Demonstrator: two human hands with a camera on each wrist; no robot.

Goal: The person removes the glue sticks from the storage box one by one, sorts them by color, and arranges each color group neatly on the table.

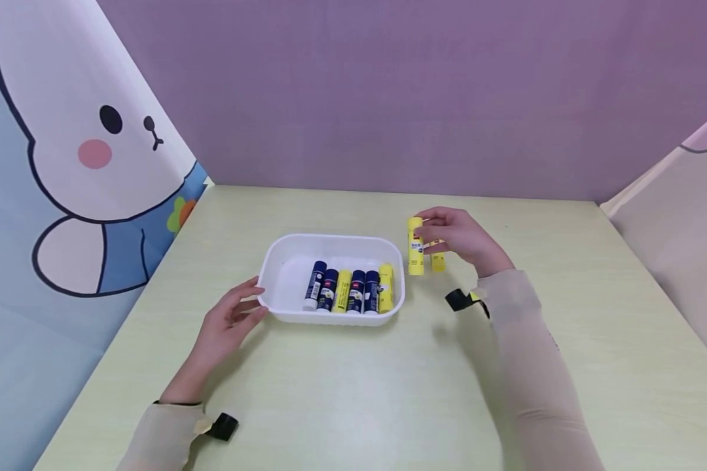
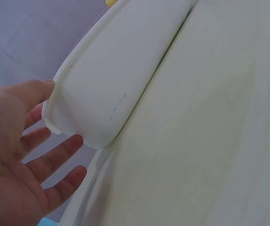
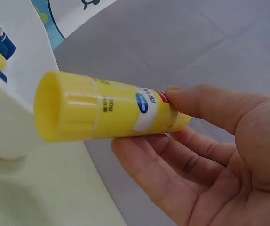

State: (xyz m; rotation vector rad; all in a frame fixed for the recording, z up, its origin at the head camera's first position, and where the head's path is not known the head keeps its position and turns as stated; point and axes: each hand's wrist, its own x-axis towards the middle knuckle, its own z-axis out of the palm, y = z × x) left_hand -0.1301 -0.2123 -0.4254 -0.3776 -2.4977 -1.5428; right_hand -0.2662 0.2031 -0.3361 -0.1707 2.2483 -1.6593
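A yellow glue stick (image 3: 121, 106) is pinched between the thumb and fingers of my right hand (image 1: 462, 237), close beside the right end of a white plastic tray (image 1: 294, 315). In the head view it is upright. Behind it, partly hidden by the fingers, a second yellow glue stick (image 1: 438, 261) stands on the table. At the tray's left end, my left hand (image 2: 17, 155) touches the rim with its fingertips, the fingers spread and loosely bent. Inside the tray, navy glue sticks (image 1: 327, 291) and yellow glue sticks (image 1: 341, 291) lie in a row toward the right.
The pale wooden table (image 1: 353, 386) reaches back to a purple backdrop (image 1: 389, 98). A cloth with a cartoon rabbit (image 1: 65, 170) hangs on the left, and a pale cloth (image 1: 677, 222) on the right. Black wrist-strap ends (image 1: 222, 426) stick out from the sleeves.
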